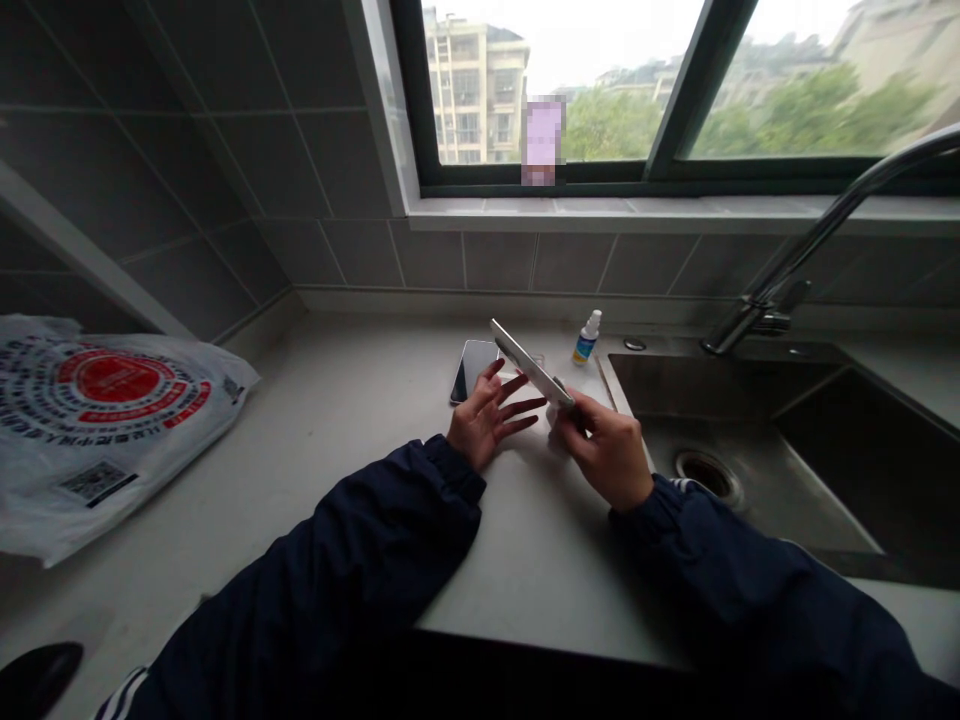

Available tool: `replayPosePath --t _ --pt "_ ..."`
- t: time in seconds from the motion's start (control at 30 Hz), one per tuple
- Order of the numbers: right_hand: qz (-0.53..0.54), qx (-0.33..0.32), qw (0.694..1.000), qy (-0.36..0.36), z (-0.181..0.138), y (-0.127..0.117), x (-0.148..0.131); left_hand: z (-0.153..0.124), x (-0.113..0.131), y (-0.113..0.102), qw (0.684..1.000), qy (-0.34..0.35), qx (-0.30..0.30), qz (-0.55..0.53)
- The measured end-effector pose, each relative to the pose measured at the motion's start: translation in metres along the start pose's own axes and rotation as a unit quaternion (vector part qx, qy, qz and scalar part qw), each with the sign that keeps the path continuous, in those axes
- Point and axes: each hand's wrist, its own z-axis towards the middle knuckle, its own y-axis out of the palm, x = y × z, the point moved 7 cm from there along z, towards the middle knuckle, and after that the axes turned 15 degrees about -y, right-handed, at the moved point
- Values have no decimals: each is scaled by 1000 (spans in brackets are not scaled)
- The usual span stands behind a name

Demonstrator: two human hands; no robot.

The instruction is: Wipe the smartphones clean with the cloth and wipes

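Observation:
Above the counter, my right hand [604,450] grips one end of a pale, thin smartphone [531,366], tilted and seen nearly edge-on. Something whitish shows under those fingers, too blurred to name. My left hand [489,412] is just left of the held phone, palm turned up, fingers spread and holding nothing. Behind it a second, dark-screened smartphone [469,372] lies flat on the counter, partly hidden by the hand. A small spray bottle [587,338] with a white cap and blue-yellow label stands upright near the sink's corner.
A steel sink [750,440] with a drain and a chrome faucet [795,250] takes up the right side. On the left, a printed white plastic bag [127,420] lies on the white counter [337,400]. A tiled wall and a window [555,90] rise behind.

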Motion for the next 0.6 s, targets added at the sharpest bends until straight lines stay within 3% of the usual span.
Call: replayPosePath --t 0.13,0.3,0.4,0.6 --pt "159 51 974 155 -2 4 30 1 8 -7 996 29 72 43" --pt "388 95 864 307 -11 26 45 7 13 -27 979 31 170 106" --pt "458 89 812 352 -15 35 41 11 12 -35 975 23 194 104" --pt "532 48 759 371 -13 43 27 16 4 -31 983 25 167 75"
